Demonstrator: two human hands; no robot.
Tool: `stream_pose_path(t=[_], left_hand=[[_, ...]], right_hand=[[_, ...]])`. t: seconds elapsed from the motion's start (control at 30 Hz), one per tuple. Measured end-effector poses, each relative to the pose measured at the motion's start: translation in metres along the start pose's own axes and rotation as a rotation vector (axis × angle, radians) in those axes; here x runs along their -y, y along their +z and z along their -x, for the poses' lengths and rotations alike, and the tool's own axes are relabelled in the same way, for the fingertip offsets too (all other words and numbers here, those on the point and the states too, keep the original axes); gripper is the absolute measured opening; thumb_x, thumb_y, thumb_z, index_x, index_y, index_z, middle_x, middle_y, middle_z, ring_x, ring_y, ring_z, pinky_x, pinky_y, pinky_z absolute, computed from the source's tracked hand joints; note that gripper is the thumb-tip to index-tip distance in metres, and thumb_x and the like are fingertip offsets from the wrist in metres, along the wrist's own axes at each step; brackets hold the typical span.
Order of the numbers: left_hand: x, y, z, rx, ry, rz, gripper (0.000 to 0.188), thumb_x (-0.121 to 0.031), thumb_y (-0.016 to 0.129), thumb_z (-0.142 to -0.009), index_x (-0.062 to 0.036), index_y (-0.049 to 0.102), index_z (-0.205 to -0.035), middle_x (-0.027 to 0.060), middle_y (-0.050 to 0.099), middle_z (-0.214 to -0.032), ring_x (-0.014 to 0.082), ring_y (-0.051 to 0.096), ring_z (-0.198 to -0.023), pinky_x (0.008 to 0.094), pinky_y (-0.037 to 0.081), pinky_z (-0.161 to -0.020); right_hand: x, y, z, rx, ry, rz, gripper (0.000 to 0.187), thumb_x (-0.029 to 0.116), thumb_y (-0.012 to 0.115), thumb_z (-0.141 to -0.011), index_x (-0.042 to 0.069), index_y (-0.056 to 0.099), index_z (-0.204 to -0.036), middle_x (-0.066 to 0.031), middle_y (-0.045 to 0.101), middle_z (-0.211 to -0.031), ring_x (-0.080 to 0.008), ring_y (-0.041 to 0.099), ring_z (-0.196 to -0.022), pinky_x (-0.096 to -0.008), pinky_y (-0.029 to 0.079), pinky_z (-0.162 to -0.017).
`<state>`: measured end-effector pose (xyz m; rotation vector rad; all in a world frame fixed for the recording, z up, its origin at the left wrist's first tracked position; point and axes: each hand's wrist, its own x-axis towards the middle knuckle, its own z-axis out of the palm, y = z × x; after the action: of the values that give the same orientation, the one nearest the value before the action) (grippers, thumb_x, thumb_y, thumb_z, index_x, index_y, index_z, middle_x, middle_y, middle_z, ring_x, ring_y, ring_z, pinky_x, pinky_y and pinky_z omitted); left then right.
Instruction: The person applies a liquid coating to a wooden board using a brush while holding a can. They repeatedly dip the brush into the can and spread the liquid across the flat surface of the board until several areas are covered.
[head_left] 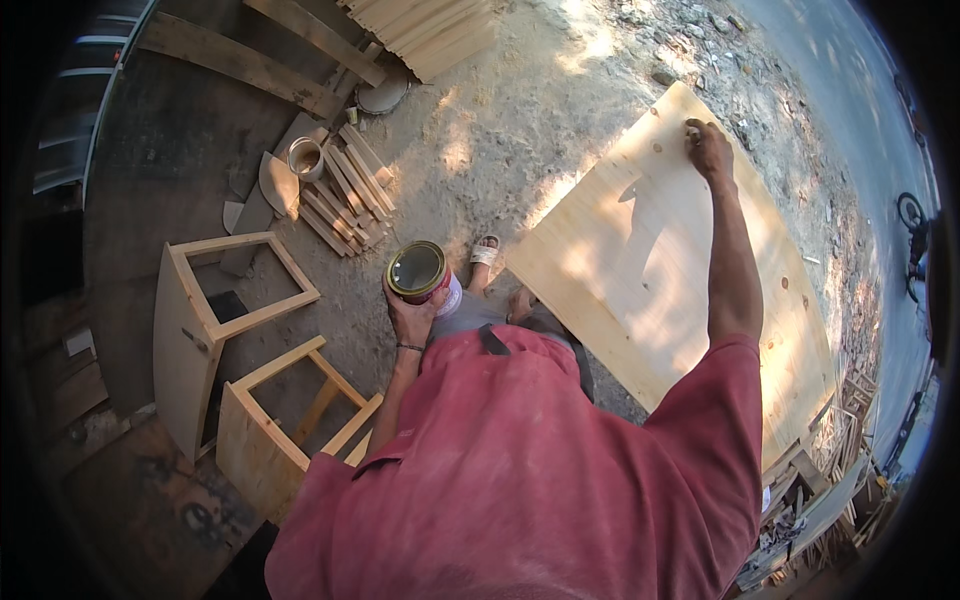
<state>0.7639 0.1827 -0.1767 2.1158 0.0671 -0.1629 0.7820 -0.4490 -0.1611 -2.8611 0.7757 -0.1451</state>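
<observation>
"Starting with the left hand (408, 325), what do we log?"

"We see its fingers wrapped around the side of a round tin (418, 268), opened only as wide as the tin itself. Gold rim, reddish side. It sits beside the grey trouser leg, at the left edge of the red shirt (560, 470). We also note a dark band (409, 347) at the wrist."

"And the right hand (710, 152)?"

"Arm stretched out, hand over the far part of the plywood sheet (600, 255), fingers curled in. Whether they grip anything — or touch the wood — we cannot tell."

"Position of the sheet?"

"To the right of the body, pale and dotted with knots, one corner near the feet. We record sunlit patches and a shadow across it. What supports it is hidden from us."

"Surroundings on the left?"

"Two box-like wooden frames, the farther frame (185, 340) and the nearer frame (250, 440), side by side. Beyond them we list a pile of wooden strips (350, 185), with a pale bucket (305, 158) just beside it, then long planks (240, 70). Between pile and sheet we mark a foot in a pale sandal (484, 252) on dusty ground (460, 150)."
</observation>
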Motion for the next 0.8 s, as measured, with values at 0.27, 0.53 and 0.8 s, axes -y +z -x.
stream_pose_path(t=[0.27, 0.53, 0.8], left_hand=[[-0.056, 0.030, -0.020, 0.085, 0.249, 0.013, 0.117, -0.035, 0.097, -0.064, -0.0020, 0.026, -0.151, 0.0197, 0.054, -0.137, 0.0320, 0.058, -0.125, 0.0441, 0.049, -0.104], [-0.105, 0.073, -0.062, 0.123, 0.850, -0.056, 0.124, -0.050, 0.093, -0.066, 0.0013, 0.019, -0.153, 0.0247, 0.047, -0.139, 0.0432, 0.053, -0.125, 0.0512, 0.049, -0.103], [-0.151, 0.079, -0.074, 0.185, 1.048, -0.023, 0.125, -0.029, 0.099, -0.060, -0.0004, 0.020, -0.152, 0.0221, 0.048, -0.142, 0.0389, 0.053, -0.128, 0.0494, 0.047, -0.106]], right_hand=[[0.162, 0.042, 0.137, 0.075, -0.346, -0.021, 0.022, 0.007, 0.065, -0.081, 0.012, 0.072, -0.102, -0.0142, 0.066, -0.095, -0.0346, 0.069, -0.079, -0.0483, 0.056, -0.067], [0.223, 0.039, 0.271, 0.242, -0.376, -0.424, 0.039, 0.010, 0.074, -0.074, 0.022, 0.071, -0.111, -0.0123, 0.066, -0.097, -0.0347, 0.069, -0.081, -0.0442, 0.056, -0.067], [0.175, -0.071, 0.282, -0.131, 0.436, -1.297, 0.029, 0.009, 0.074, -0.091, -0.004, 0.067, -0.117, -0.0113, 0.072, -0.102, -0.0169, 0.068, -0.095, -0.0323, 0.057, -0.088]])
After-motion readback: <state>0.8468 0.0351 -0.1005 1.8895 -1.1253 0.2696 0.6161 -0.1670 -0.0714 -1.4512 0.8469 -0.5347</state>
